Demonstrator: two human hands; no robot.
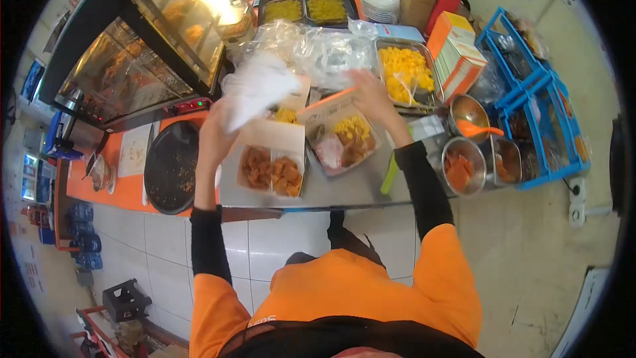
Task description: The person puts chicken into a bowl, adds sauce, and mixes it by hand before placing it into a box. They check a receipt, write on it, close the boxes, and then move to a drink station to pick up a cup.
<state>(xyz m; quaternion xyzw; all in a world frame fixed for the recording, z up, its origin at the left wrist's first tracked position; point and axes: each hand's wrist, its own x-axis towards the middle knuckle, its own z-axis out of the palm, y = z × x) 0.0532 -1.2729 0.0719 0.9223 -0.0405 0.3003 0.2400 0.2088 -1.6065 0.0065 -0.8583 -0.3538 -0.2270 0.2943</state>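
Note:
My left hand (217, 134) is closed on a motion-blurred white bundle (262, 86) that looks like paper or thin plastic. Below it stands an open cardboard food box (286, 134) with browned meat pieces in two compartments. My right hand (372, 98) grips the raised lid (326, 101) of a second food box (336, 171); its fingers are partly smeared. Inside that second box are yellow corn-like pieces (351, 129), brown pieces and a pale wrapped packet (328, 150). Another box with yellow food shows partly behind the first.
A heated glass cabinet (106, 79) stands left, beside a round black tray (171, 167). Clear plastic bags (324, 50) lie behind the boxes. To the right are a tray of yellow chunks (405, 69), metal bowls (465, 164), a green-handled utensil (389, 174) and blue baskets (540, 116).

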